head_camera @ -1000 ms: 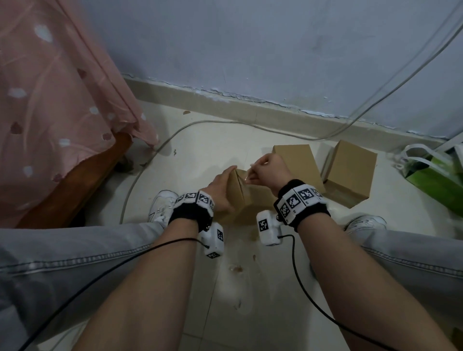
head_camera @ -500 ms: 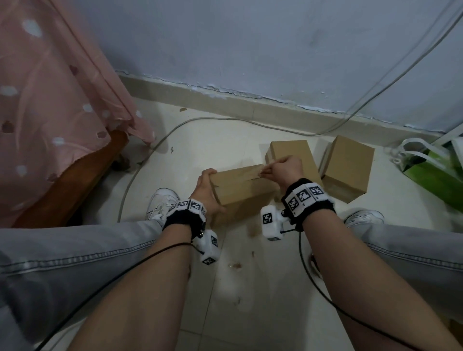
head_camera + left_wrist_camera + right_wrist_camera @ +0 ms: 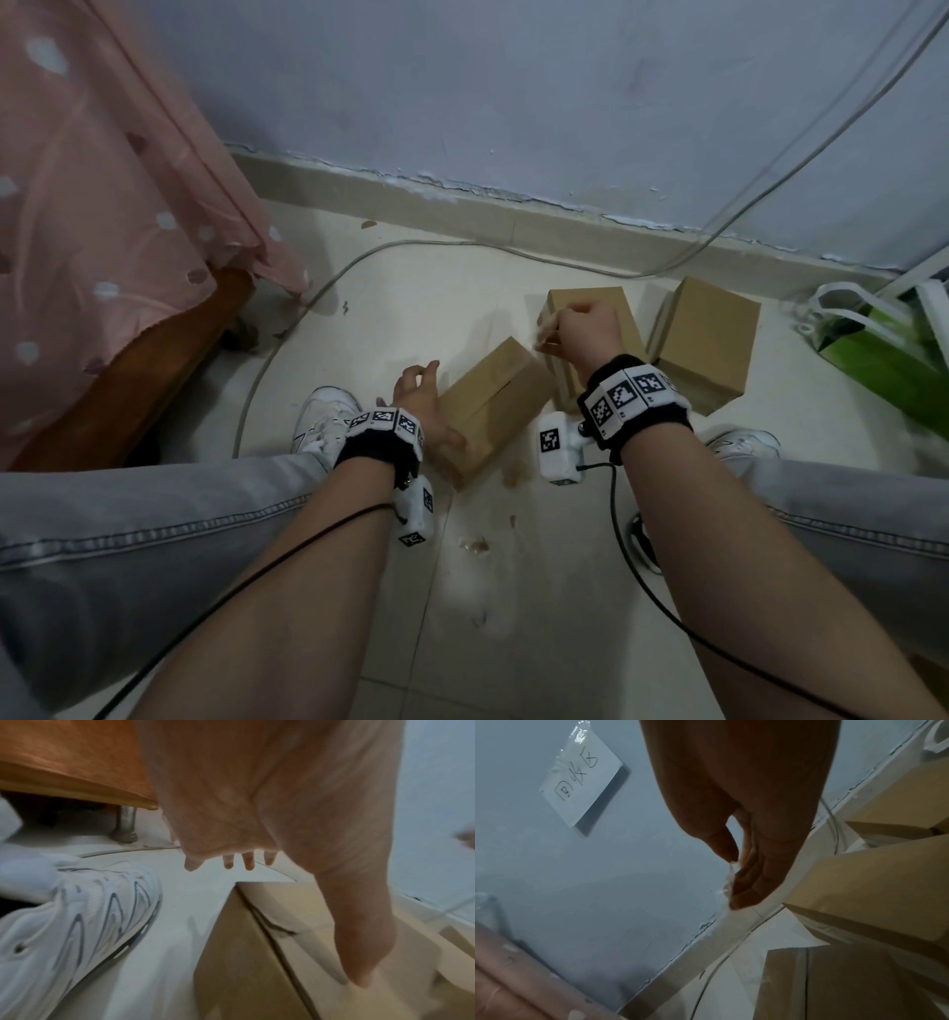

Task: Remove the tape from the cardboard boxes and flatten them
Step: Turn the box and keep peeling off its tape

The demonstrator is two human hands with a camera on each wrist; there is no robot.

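A small brown cardboard box (image 3: 493,406) lies at a slant on the tiled floor between my feet; a seam runs along its top. My left hand (image 3: 418,393) is at its left end with fingers spread and straight, and the thumb (image 3: 359,943) rests on the top of the box (image 3: 257,953). My right hand (image 3: 580,329) is raised just beyond the box's far right corner. Its thumb and fingers pinch a crumpled strip of clear tape (image 3: 727,882). Two more closed boxes stand behind: one (image 3: 616,313) partly hidden by the right hand, one (image 3: 708,339) further right.
A bed with a pink cover (image 3: 102,205) and wooden frame (image 3: 128,375) fills the left. A white cable (image 3: 287,334) snakes over the floor. A green bag (image 3: 883,349) lies at the right. My white shoes (image 3: 323,421) (image 3: 744,444) flank the box. Small scraps (image 3: 475,545) lie on the tiles.
The box, held up in both hands before, now lies on the floor. My left hand has loosened its grip and spread its fingers. My right hand has pulled away up and right with the tape.
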